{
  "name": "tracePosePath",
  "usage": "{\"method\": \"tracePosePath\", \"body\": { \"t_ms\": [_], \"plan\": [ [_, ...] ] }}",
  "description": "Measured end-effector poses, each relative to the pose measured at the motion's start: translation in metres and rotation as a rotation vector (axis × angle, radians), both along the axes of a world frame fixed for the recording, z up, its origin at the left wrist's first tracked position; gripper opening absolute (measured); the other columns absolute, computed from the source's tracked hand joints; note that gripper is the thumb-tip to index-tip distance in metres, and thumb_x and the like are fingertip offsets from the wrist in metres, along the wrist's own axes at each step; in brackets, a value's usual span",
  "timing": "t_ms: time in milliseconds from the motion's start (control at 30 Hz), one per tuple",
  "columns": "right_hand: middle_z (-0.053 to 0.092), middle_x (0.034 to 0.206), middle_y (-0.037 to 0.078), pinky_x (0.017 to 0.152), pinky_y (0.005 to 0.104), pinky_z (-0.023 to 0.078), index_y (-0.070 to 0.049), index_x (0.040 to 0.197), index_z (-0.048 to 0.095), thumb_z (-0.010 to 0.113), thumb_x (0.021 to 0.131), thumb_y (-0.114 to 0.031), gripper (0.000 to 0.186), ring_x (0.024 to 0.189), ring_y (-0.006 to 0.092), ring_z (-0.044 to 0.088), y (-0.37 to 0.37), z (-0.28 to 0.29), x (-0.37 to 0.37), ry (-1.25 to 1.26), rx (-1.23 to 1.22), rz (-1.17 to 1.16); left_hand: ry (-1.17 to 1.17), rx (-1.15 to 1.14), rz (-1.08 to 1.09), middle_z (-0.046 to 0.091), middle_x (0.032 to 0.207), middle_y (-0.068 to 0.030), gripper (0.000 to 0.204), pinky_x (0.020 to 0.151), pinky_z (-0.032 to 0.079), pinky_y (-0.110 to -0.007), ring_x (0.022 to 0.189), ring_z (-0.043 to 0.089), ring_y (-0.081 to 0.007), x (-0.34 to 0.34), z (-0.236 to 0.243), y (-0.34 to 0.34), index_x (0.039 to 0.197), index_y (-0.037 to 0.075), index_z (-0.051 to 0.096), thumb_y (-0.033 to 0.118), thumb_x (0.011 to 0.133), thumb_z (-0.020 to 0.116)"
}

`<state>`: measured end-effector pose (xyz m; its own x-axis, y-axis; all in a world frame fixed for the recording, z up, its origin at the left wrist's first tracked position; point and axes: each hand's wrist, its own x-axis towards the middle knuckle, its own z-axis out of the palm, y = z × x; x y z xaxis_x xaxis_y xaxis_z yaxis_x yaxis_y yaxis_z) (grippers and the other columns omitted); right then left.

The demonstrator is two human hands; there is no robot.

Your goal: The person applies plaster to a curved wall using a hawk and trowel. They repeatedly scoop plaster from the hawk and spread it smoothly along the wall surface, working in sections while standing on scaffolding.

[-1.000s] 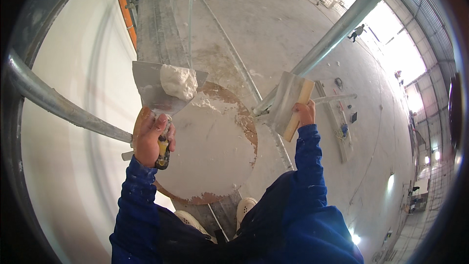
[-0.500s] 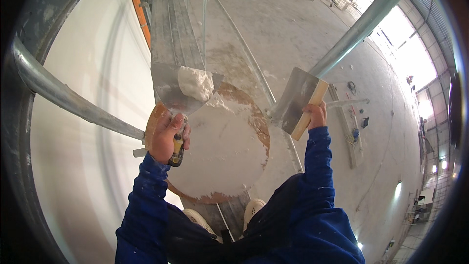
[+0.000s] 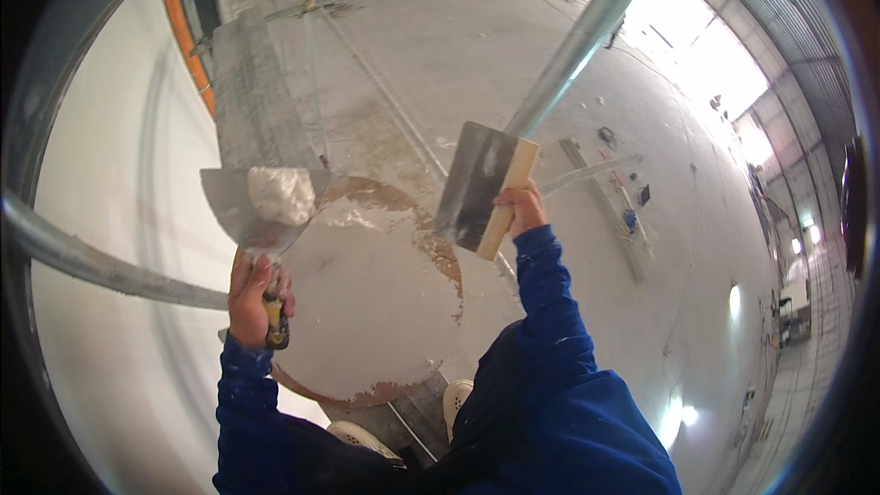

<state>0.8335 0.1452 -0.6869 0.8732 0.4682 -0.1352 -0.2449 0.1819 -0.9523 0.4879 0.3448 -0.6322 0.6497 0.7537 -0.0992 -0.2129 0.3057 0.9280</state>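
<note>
My left hand [image 3: 249, 298] is closed around the handle of a wide putty knife [image 3: 225, 206], its blade pointing away from me. A thick lump of white plaster [image 3: 281, 194] sits on that blade. In my right hand [image 3: 522, 208] is a broad rectangular steel scraper [image 3: 472, 185] with a pale wooden back edge; the fingers grip that edge, and grey smears mark the blade. Between and below the hands lies a round brown board [image 3: 445, 257], mostly coated with smooth white plaster [image 3: 367, 312]. The putty knife's blade is above the board's far left edge.
A pale wall panel [image 3: 101, 192] curves along the left, with a metal pipe [image 3: 119, 266] in front. A slanting scaffold pole [image 3: 587, 46] rises beyond my right hand. Grey planks [image 3: 261, 92] run ahead. Far below right, a long beam [image 3: 610, 211] lies on the concrete floor [image 3: 706, 312].
The view has swung to the right, so the board, wall and poles sit farther left. Both hands keep their tools, and the right scraper's blade has turned slightly more upright.
</note>
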Motion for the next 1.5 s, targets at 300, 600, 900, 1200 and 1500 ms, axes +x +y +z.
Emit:
{"method": "tracePosePath", "body": {
  "t_ms": [300, 600, 900, 1200, 1500],
  "plan": [
    [0.048, 0.08, 0.005, 0.062, 0.0348, 0.046, -0.004, 0.095, 0.047, 0.052, 0.07, 0.004, 0.027, 0.072, 0.0195, 0.053, 0.02, 0.007, -0.012, 0.224, 0.065, 0.052, -0.026, -0.033, -0.05, 0.042, 0.059, -0.0035, 0.028, 0.039, 0.039, -0.024, 0.042, 0.044, -0.0131, -0.007, -0.008, 0.006, 0.11, 0.006, 0.041, 0.025, 0.089, 0.048],
    [0.051, 0.082, 0.009, 0.064, 0.0346, 0.047, -0.003, 0.1, 0.051, 0.055, 0.067, -0.004, 0.033, 0.073, 0.023, 0.054, 0.024, 0.011, -0.028, 0.375, 0.177, 0.189, -0.125, -0.087, -0.029, 0.045, 0.061, -0.0054, 0.019, 0.041, 0.041, -0.028, 0.045, 0.046, -0.016, -0.003, 0.006, 0.0, 0.094, 0.007, 0.043, 0.023, 0.089, 0.051],
    [0.057, 0.078, 0.008, 0.062, 0.0419, 0.048, -0.008, 0.087, 0.058, 0.057, 0.071, -0.028, 0.026, 0.068, 0.0247, 0.057, -0.085, 0.046, -0.218, 0.922, -0.302, 0.263, -0.123, -0.245, -0.094, 0.047, 0.058, -0.0055, 0.038, 0.041, 0.043, -0.03, 0.044, 0.049, -0.0181, -0.023, 0.162, -0.096, 0.1, 0.005, 0.044, 0.037, 0.084, 0.056],
    [0.058, 0.081, 0.006, 0.063, 0.0395, 0.049, -0.007, 0.09, 0.058, 0.058, 0.076, -0.028, 0.025, 0.068, 0.0221, 0.056, -0.199, 0.308, -0.282, 0.83, -0.35, 0.546, -0.134, -0.439, 0.013, 0.04, 0.054, -0.0014, 0.031, 0.034, 0.033, -0.025, 0.038, 0.038, -0.0125, -0.107, 0.505, -0.156, 0.105, 0.001, 0.046, 0.014, 0.078, 0.055],
    [0.053, 0.082, 0.007, 0.069, 0.038, 0.049, -0.005, 0.091, 0.055, 0.059, 0.071, -0.021, 0.026, 0.077, 0.0238, 0.055, -0.058, 0.508, -0.202, 0.724, -0.029, 0.617, -0.162, -0.135, 0.419, 0.047, 0.062, -0.0063, 0.02, 0.043, 0.04, -0.029, 0.048, 0.049, -0.0177, -0.167, 0.64, -0.174, 0.088, 0.003, 0.046, 0.019, 0.081, 0.055]
  ]
}}
